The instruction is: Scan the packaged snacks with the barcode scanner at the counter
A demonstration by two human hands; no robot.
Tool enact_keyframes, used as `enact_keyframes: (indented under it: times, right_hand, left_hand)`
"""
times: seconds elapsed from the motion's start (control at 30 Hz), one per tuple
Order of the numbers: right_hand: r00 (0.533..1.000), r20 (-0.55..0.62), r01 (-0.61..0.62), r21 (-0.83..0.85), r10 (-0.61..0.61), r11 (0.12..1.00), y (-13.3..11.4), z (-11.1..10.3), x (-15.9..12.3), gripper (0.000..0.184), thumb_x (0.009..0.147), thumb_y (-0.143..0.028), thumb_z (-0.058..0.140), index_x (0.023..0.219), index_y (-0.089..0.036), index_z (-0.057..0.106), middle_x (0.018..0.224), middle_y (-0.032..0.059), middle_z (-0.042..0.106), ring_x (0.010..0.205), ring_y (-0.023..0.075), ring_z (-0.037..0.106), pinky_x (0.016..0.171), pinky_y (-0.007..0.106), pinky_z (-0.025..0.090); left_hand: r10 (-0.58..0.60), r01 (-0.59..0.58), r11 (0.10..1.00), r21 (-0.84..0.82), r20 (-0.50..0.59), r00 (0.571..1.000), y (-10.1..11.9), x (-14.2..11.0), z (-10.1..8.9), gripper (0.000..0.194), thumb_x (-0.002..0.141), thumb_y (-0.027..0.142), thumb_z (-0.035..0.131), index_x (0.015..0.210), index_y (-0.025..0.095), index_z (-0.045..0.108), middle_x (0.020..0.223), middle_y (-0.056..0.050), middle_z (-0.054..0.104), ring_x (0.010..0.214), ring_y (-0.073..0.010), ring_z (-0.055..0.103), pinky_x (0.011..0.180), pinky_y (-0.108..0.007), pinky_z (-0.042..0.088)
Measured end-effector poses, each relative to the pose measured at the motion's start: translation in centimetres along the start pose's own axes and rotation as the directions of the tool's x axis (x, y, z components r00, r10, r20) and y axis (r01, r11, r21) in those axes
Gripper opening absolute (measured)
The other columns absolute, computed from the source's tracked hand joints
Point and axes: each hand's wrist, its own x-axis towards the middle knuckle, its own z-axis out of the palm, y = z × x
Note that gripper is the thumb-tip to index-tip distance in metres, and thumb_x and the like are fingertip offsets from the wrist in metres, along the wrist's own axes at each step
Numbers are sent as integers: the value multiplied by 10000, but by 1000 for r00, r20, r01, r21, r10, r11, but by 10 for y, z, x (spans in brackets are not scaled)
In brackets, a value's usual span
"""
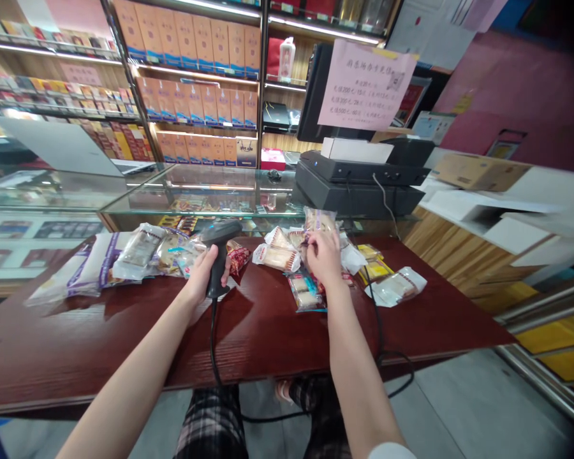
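while left hand (205,277) grips black barcode scanner (219,255), right hand (324,257) pinches clear snack bag (319,223)

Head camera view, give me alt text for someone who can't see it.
In a shop, the left hand holds a black corded barcode scanner upright above a dark red counter, while the right hand rests on a pile of wrapped pastries. Behind them stand a glass display case and shelves of boxed goods.
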Motion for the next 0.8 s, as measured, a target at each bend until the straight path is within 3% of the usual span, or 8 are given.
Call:
enact_keyframes:
  times: [0.1, 0.2, 0.3, 0.4, 0.5, 0.63, 0.73, 0.8]
  right_hand:
    - [995, 98, 20, -92, -11, 996, -9, 6, -2, 222, 762, -73, 510, 913, -228, 562, 1158, 101, 704, 1183, 278, 603, 1225, 589, 200]
    - [1000, 17, 27, -65, -26, 998, -14, 6, -2, 292, 764, -56, 480, 990, -203, 591, 1313, 140, 642, 1304, 277, 545, 1246, 598, 167]
    - [995, -38, 94, 12, -93, 996, -24, 8, -3, 323, 802, -46, 443, 1021, -201, 624, 1364, 130, 623, 1348, 259, 523, 1250, 579, 211]
    - [975, 76, 204, 90, -211, 975, -43, 22, -8, 370, 869, -73, 436, 1146, -196, 648, 1386, 121, 622, 1374, 250, 511, 1245, 550, 270]
    - [901, 291, 279, 182, -323, 943, -64, 44, -17, 473, 913, -81, 416, 1335, -182, 601, 1487, 120, 553, 1428, 231, 463, 1251, 499, 297]
    - [793, 526, 253, 175, -308, 951, -80, 69, -32, 556, 968, -149, 448, 1522, -199, 444, 1593, 127, 434, 1462, 250, 424, 1227, 491, 333]
    - [712, 635, 277, 140, -301, 951, -83, 77, -40, 554, 1003, -252, 499, 1549, -227, 408, 1567, 153, 467, 1436, 279, 456, 1220, 537, 302]
    - [700, 648, 280, 136, -299, 950, -84, 78, -42, 559, 991, -322, 562, 1530, -241, 437, 1581, 170, 440, 1459, 305, 424, 1220, 573, 265]
  left_hand:
    - [3, -3, 1000, 0, 0, 1000, 0, 1, -2, 524, 863, 687, 586, 801, 167, 591, 562, -7, 565, 385, -109, 473, 371, -240, 386]
    - [9, -9, 1000, -16, -11, 1000, 0, 1, -2, 523, 850, 687, 602, 884, 165, 611, 580, 0, 576, 378, -108, 468, 365, -242, 386]
    - [11, -12, 999, -32, -11, 1000, 0, 1, -1, 508, 855, 674, 604, 864, 166, 599, 620, -2, 591, 381, -97, 464, 365, -238, 384]
    - [14, -14, 999, -39, -14, 1000, -1, 1, -2, 504, 863, 670, 598, 849, 166, 596, 624, -2, 595, 385, -94, 463, 367, -233, 378]
    - [9, -9, 1000, -13, -22, 1000, 2, 1, -3, 540, 856, 699, 582, 803, 162, 599, 541, 4, 553, 378, -102, 460, 371, -227, 372]
    - [4, -5, 1000, -16, -41, 999, 12, 1, -5, 612, 796, 767, 595, 677, 168, 548, 458, 14, 484, 356, -96, 441, 370, -220, 362]
    - [24, -33, 995, -92, -100, 995, 20, 2, -7, 596, 731, 752, 683, 737, 172, 546, 528, 23, 529, 371, -86, 443, 368, -221, 379]
    - [5, -26, 989, -146, -143, 990, 23, 3, -8, 570, 729, 715, 713, 815, 177, 548, 603, 28, 569, 388, -78, 454, 374, -220, 395]
